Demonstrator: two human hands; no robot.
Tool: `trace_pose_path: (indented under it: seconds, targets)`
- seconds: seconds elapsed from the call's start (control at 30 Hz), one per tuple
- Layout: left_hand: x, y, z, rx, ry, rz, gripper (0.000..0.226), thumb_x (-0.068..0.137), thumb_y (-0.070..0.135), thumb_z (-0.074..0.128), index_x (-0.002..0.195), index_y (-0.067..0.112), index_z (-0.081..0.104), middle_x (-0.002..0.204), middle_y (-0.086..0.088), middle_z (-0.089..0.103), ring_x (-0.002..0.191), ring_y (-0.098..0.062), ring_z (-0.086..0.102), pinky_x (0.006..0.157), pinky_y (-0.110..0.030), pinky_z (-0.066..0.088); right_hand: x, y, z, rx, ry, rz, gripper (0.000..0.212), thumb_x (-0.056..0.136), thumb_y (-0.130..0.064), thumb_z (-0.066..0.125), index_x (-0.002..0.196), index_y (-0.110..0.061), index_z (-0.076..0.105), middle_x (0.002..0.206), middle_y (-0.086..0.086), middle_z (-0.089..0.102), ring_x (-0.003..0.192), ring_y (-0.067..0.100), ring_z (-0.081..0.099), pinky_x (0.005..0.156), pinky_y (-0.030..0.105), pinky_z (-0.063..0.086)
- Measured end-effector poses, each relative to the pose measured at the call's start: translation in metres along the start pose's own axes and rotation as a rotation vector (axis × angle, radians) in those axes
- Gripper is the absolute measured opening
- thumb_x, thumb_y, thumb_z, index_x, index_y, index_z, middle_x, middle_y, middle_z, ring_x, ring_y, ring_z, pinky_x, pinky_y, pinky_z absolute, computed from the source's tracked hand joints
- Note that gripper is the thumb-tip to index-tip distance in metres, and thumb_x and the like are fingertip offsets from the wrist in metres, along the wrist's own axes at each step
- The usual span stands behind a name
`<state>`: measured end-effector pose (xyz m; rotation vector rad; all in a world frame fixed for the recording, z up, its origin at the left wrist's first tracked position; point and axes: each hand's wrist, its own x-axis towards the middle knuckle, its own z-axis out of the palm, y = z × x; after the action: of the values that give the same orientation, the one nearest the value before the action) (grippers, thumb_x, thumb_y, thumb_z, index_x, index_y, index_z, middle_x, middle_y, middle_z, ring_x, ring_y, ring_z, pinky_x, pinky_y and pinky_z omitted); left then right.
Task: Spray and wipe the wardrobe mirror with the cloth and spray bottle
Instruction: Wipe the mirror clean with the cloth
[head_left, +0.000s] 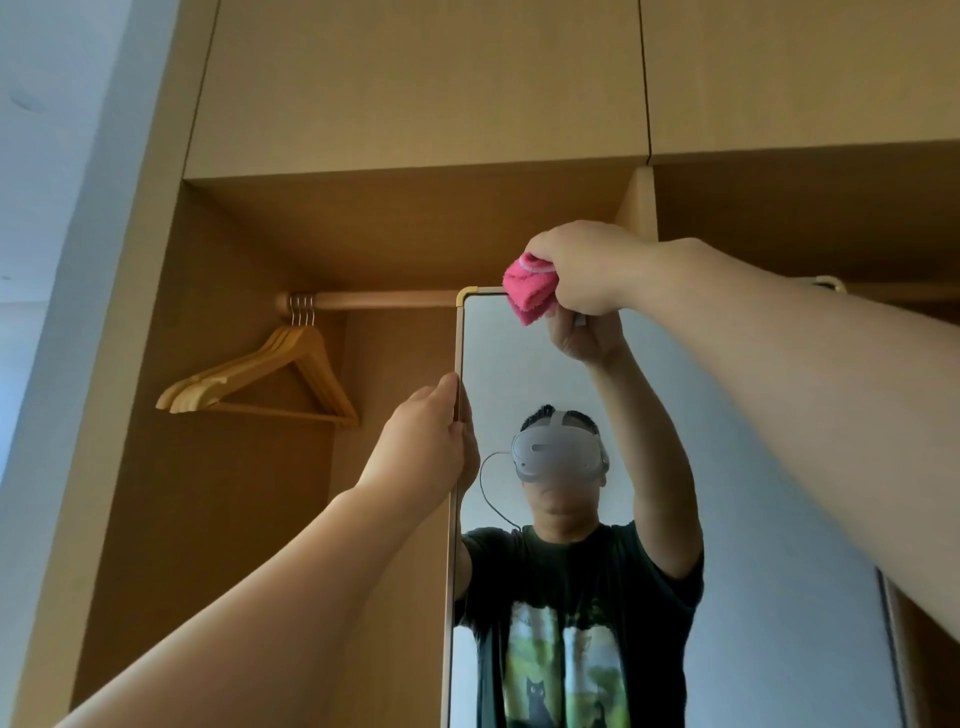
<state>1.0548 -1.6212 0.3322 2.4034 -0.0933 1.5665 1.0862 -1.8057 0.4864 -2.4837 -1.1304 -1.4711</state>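
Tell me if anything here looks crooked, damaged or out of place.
Nothing stands out. The left hand grips the mirror by its left edge, the right hand holds the pink cloth at its top, and the wooden hangers hang on the rail. No cracks or spills show; the spray bottle is not in view.

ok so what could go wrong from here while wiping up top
1. The right hand holds the pink cloth bunched at the top edge of the mirror; a wad that small may streak or miss the corner.
2. The left hand grips the left edge of the mirror, so its fingers may leave prints on the glass.
3. Pushing that high up could shift the mirror if the left grip slips.
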Motion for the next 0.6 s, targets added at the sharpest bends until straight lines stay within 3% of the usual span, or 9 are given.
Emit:
trace_pose_path:
  seconds: [0.07,0.13,0.33,0.43,0.53,0.6]
  targets:
    - [0.0,0.001,0.0,0.001,0.002,-0.002,0.04,0.094,0.008,0.051,0.133,0.013,0.042,0.107,-0.004,0.059,0.091,-0.02,0.061,0.078,-0.037,0.057,-0.005,0.003,-0.002,0.036,0.006,0.01,0.026,0.081,0.007,0.049,0.097,-0.014,0.048,0.084,-0.001,0.049,0.07,0.014,0.046,0.052,0.022,0.033]
    - [0.0,0.0,0.001,0.0,0.006,0.003,0.04,0.094,0.008,0.051,0.133,0.013,0.042,0.106,-0.004,0.059,0.09,-0.02,0.06,0.077,-0.037,0.057,-0.008,0.006,-0.007,0.003,-0.027,0.035,0.027,0.078,0.006,0.05,0.097,-0.013,0.052,0.087,0.005,0.054,0.073,0.02,0.05,0.054,0.029,0.035]
    - [0.003,-0.002,0.006,0.013,0.002,-0.012,0.037,0.092,0.008,0.053,0.128,0.011,0.045,0.103,-0.005,0.059,0.088,-0.021,0.061,0.076,-0.04,0.057,-0.017,0.017,-0.017,0.109,-0.023,0.075,0.014,0.085,-0.01,0.061,0.09,-0.022,0.055,0.081,0.0,0.057,0.07,0.018,0.053,0.062,0.03,0.043]
    - [0.005,-0.004,0.011,0.026,0.024,-0.013,0.041,0.091,0.009,0.054,0.131,0.012,0.044,0.103,-0.004,0.06,0.088,-0.019,0.061,0.076,-0.037,0.057,-0.023,0.025,-0.021,0.083,-0.014,0.091,0.016,0.085,-0.009,0.06,0.092,-0.022,0.053,0.079,-0.001,0.054,0.064,0.015,0.05,0.059,0.027,0.043]
    - [0.007,-0.009,0.019,-0.005,0.045,-0.017,0.047,0.093,0.011,0.053,0.138,0.011,0.04,0.109,-0.006,0.06,0.094,-0.019,0.061,0.081,-0.032,0.054,-0.031,0.033,-0.025,-0.008,-0.029,0.11,0.017,0.085,-0.008,0.058,0.097,-0.019,0.054,0.083,0.0,0.055,0.077,0.021,0.053,0.068,0.036,0.045]
    - [0.006,-0.008,0.02,-0.012,0.058,-0.012,0.046,0.093,0.01,0.052,0.137,0.01,0.042,0.109,-0.008,0.06,0.094,-0.021,0.06,0.079,-0.032,0.052,-0.036,0.039,-0.026,-0.036,-0.052,0.118,0.02,0.083,0.001,0.054,0.096,-0.014,0.053,0.08,0.002,0.052,0.072,0.022,0.05,0.059,0.035,0.039]
